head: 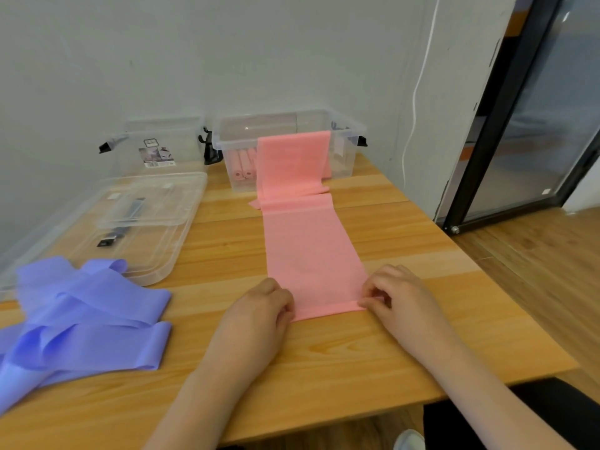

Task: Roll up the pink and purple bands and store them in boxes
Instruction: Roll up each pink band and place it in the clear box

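A long pink band (308, 241) lies flat down the wooden table, its far end draped over the rim of a clear box (344, 125) that holds several rolled pink bands (243, 165). The near end is folded over into a narrow first turn. My left hand (263, 303) pinches that fold at its left corner and my right hand (396, 293) pinches it at the right corner. Loose purple bands (87, 316) lie piled at the near left. A second clear box (156, 147) stands at the back left.
Two clear lids (139, 219) lie stacked on the table in front of the left box. The wall runs behind both boxes. The table's right edge (487, 264) drops to a wooden floor beside a black-framed glass door (532, 125).
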The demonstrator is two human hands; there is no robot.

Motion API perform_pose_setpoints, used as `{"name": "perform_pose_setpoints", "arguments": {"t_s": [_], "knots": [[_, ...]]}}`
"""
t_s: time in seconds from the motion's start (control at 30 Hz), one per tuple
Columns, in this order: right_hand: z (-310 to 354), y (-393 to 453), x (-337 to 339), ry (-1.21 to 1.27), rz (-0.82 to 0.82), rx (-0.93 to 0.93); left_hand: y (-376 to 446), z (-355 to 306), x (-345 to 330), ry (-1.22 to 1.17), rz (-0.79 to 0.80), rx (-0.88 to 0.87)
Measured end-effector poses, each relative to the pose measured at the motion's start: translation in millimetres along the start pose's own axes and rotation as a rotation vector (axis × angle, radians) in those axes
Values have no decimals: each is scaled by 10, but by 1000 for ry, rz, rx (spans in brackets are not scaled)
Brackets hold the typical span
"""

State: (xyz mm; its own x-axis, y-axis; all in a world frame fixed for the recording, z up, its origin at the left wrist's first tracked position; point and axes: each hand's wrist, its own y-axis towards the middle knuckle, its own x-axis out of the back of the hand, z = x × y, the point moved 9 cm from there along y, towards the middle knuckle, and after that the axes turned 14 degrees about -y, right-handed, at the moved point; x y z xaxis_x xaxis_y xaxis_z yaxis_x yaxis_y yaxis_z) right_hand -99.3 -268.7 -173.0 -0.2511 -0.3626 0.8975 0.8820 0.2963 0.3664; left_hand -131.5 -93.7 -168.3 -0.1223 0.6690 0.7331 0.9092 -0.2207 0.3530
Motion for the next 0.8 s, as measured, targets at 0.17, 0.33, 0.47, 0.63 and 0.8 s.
{"name": "perform_pose_setpoints", "arguments": {"t_s": [0.17,0.33,0.47,0.63,0.8], "knots": [[-39,-17,15,20,63,71,-2,10,50,21,12,-25],[-7,5,3,-12,20,70,2,-37,47,74,-32,-35],[-16,46,18,-15,6,-7,8,51,29,112,-55,86],[-85,52,71,-24,-35,-78,14,34,67,122,-79,33],[-116,27,38,36,45,-14,-5,21,45,72,-14,-3]]}}
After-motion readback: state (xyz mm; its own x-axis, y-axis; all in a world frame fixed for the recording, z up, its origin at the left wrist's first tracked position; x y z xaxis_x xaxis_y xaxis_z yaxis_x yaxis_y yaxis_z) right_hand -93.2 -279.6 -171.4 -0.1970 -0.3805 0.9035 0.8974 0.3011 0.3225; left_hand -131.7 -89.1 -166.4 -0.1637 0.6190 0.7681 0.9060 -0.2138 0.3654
